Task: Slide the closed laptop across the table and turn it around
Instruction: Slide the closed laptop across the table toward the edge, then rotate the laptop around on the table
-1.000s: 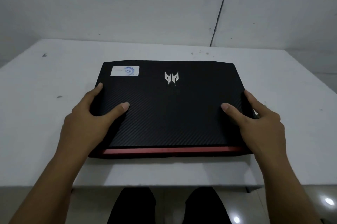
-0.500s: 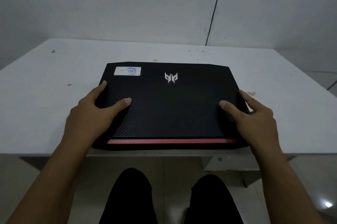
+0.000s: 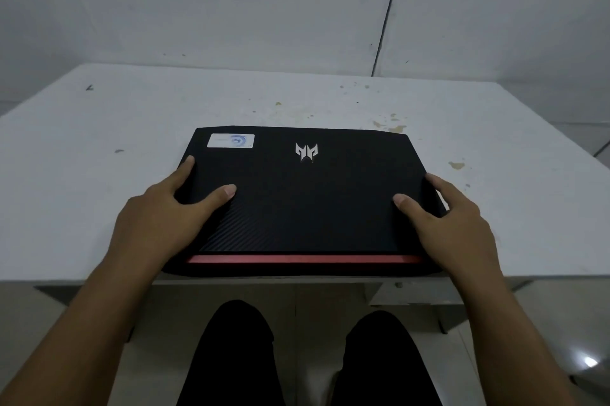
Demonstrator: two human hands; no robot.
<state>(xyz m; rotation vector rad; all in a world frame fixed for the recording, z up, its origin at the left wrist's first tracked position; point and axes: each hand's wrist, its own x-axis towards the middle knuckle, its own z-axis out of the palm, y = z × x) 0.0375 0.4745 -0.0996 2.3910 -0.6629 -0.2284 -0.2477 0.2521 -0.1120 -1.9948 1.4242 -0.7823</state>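
A closed black laptop (image 3: 307,204) lies flat on the white table (image 3: 99,194), with a red strip along its near edge, a silver logo in the middle of the lid and a white sticker at its far left corner. Its near edge sits right at the table's front edge. My left hand (image 3: 161,220) grips the laptop's left side, thumb on the lid and fingers along the edge. My right hand (image 3: 458,224) grips the right side the same way.
The white table has small stains and chipped spots toward its far right. A grey wall stands behind it. My dark-trousered legs (image 3: 307,356) show below the table's front edge, over a pale tiled floor.
The laptop has come toward me, from well inside the table to its front edge, with both hands holding its sides throughout.
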